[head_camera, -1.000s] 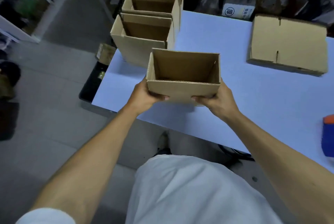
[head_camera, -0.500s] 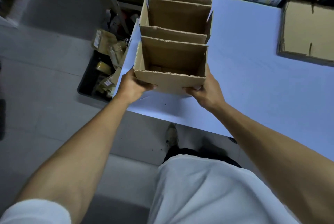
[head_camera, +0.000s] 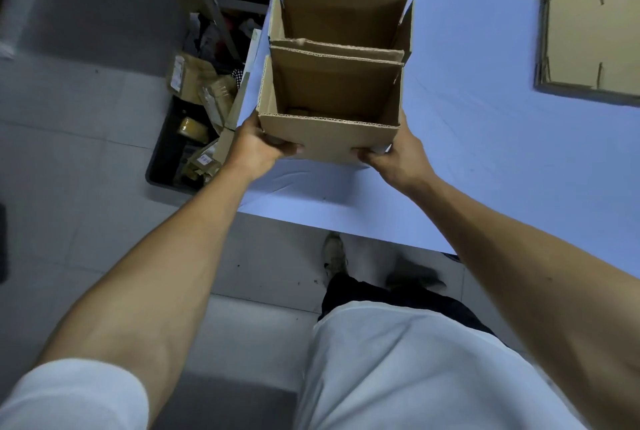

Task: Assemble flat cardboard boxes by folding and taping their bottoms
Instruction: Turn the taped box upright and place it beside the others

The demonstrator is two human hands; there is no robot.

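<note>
Head view: we are setting an assembled box (head_camera: 329, 138) at the near end of a row of finished ones.

We are gripping the box at its two near bottom corners, left hand (head_camera: 254, 147) on the left corner and right hand (head_camera: 398, 154) on the right, with the fingers (head_camera: 292, 149) curled under and clamped on the cardboard. The box is standing upright and open-topped on the pale bench (head_camera: 485, 159), near its left edge, its far wall touching or just beside the next box (head_camera: 343, 20) in the row. We are judging this step as stowing a finished box; next we are needing to let go and reach for the stack of flat boxes (head_camera: 592, 41) lying well apart at the far right.
</note>
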